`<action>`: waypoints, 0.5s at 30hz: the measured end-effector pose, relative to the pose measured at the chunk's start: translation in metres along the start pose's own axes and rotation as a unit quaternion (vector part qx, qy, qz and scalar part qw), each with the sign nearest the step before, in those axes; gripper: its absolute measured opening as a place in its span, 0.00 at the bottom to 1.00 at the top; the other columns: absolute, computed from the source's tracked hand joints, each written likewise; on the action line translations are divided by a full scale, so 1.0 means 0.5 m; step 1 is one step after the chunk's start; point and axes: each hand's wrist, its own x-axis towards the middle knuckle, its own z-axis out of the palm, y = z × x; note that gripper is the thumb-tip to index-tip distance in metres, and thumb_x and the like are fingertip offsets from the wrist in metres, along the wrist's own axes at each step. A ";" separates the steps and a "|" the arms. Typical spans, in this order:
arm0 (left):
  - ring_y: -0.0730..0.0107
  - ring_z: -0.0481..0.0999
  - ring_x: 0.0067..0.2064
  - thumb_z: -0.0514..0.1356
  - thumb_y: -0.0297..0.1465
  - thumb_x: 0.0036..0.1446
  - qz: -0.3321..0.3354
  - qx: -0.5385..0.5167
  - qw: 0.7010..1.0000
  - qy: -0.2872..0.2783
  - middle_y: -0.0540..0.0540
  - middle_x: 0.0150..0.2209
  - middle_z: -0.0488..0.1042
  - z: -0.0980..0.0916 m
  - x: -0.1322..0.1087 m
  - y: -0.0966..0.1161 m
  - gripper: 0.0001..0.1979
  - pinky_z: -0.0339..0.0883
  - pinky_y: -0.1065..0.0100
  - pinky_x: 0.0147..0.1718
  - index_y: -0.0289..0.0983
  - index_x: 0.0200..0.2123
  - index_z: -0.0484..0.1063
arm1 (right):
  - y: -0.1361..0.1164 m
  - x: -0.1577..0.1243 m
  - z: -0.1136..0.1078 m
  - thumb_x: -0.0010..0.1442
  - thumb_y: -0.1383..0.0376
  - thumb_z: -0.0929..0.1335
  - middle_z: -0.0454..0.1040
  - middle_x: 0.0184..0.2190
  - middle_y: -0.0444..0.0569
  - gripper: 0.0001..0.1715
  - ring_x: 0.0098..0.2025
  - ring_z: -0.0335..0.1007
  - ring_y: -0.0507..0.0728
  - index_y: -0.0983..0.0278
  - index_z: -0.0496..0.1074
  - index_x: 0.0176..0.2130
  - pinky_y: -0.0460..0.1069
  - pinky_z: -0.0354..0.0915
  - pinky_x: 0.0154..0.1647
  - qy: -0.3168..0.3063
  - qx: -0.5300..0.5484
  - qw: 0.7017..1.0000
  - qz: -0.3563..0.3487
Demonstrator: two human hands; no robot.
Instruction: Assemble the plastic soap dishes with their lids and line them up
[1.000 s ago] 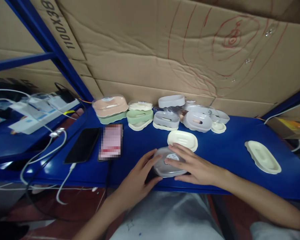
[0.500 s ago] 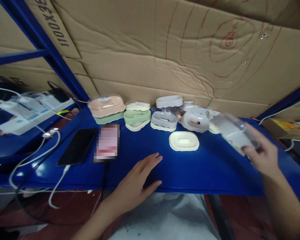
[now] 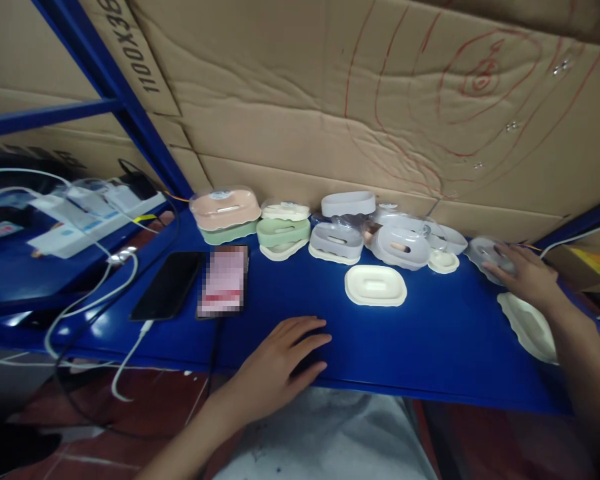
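My left hand (image 3: pixel 290 353) rests over the front of the blue tabletop, fingers spread and nothing in them. At the far right, my right hand (image 3: pixel 523 273) has its fingers around a grey soap dish (image 3: pixel 480 253) with a clear, shiny surface; the hand covers part of it. Beneath that wrist lies a cream wavy-edged tray (image 3: pixel 525 323), partly hidden by the forearm. A cream oval tray (image 3: pixel 376 293) with a raised centre lies between the hands. Behind it sit a grey slotted dish (image 3: pixel 403 247) and another grey slotted dish (image 3: pixel 336 243) on a cream base.
A pink dish (image 3: pixel 225 212) under a clear cover stacks on a green one at back left, beside a light green dish (image 3: pixel 283 232). Two phones (image 3: pixel 167 287) lie left, near cables and a power strip (image 3: pixel 93 227). Cardboard (image 3: pixel 280 100) walls the back; a box (image 3: pixel 590 267) stands right.
My right hand has carried the grey dish back and down to the table's far right. The cream wavy-edged tray now shows under that wrist. My left hand stays nearly in place. The view has shifted slightly.
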 end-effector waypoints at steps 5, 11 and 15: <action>0.53 0.73 0.67 0.63 0.32 0.71 0.005 -0.003 1.000 0.004 0.43 0.65 0.74 0.001 0.001 -0.001 0.19 0.72 0.44 0.65 0.46 0.63 0.74 | -0.227 -0.006 -0.083 0.74 0.56 0.66 0.82 0.51 0.59 0.20 0.55 0.78 0.64 0.64 0.79 0.55 0.59 0.68 0.59 0.017 0.132 0.975 -0.179; 0.51 0.71 0.69 0.62 0.34 0.72 0.005 0.020 1.000 0.005 0.40 0.69 0.69 0.004 -0.003 0.005 0.22 0.72 0.43 0.64 0.45 0.67 0.69 | -0.525 -0.078 -0.119 0.74 0.62 0.68 0.81 0.56 0.56 0.20 0.59 0.77 0.64 0.63 0.75 0.61 0.61 0.70 0.61 -0.081 0.201 0.893 -0.395; 0.46 0.63 0.74 0.61 0.33 0.72 -0.001 0.058 0.998 0.029 0.37 0.75 0.60 0.006 0.000 0.009 0.28 0.66 0.38 0.69 0.45 0.72 0.62 | -0.562 -0.098 -0.129 0.74 0.64 0.67 0.80 0.59 0.53 0.23 0.62 0.75 0.59 0.59 0.71 0.66 0.58 0.70 0.64 -0.114 0.306 0.837 -0.440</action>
